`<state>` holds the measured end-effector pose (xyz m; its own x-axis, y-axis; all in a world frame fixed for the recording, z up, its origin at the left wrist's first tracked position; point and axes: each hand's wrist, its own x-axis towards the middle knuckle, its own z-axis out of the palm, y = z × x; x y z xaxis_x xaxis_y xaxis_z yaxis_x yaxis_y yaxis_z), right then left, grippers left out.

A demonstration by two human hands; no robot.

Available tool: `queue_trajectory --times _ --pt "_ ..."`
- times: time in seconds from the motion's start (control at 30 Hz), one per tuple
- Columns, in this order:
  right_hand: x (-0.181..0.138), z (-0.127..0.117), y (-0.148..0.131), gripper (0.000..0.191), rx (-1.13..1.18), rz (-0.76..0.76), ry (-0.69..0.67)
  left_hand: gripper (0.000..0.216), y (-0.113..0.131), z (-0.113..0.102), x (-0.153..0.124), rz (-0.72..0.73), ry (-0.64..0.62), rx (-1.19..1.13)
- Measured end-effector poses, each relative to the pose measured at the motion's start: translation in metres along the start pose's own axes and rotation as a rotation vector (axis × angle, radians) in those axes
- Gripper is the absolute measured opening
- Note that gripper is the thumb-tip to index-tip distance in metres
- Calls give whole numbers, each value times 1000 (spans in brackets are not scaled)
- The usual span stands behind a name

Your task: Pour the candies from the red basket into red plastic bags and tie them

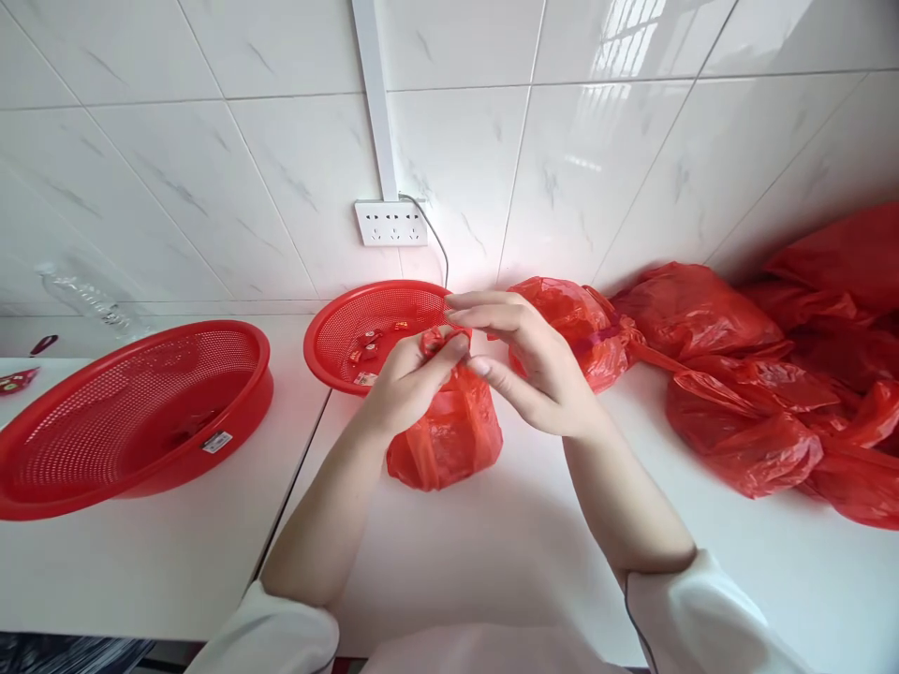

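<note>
A small red plastic bag (446, 440) stands filled on the white table (492, 552) in front of me. My left hand (407, 379) is closed, pinching the gathered top of this bag. My right hand (534, 360) hovers right beside it, fingers curved and apart, its fingertips touching the bag's top near the left thumb. Behind the hands sits a small red mesh basket (351, 323) with a few small red wrapped items inside.
A large red mesh basket (133, 412) rests on the adjoining table at the left. A heap of red plastic bags (744, 374) fills the right side against the tiled wall. A wall socket (390, 223) with a cable is above the small basket.
</note>
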<state>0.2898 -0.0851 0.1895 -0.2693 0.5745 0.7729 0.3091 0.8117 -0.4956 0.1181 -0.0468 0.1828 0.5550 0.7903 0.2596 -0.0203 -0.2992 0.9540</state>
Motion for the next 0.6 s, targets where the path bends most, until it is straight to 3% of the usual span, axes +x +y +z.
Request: queue_trajectory --times 0.23,0.47,0.6 --pt "-24 9 26 16 226 265 20 33 -10 -5 -11 -71 -74 -14" --pt "-26 6 24 3 107 274 -67 32 -17 -2 -13 -120 -20 -61" --pt "-30 -1 26 6 72 112 -100 39 -22 -10 -8 -151 92 -95"
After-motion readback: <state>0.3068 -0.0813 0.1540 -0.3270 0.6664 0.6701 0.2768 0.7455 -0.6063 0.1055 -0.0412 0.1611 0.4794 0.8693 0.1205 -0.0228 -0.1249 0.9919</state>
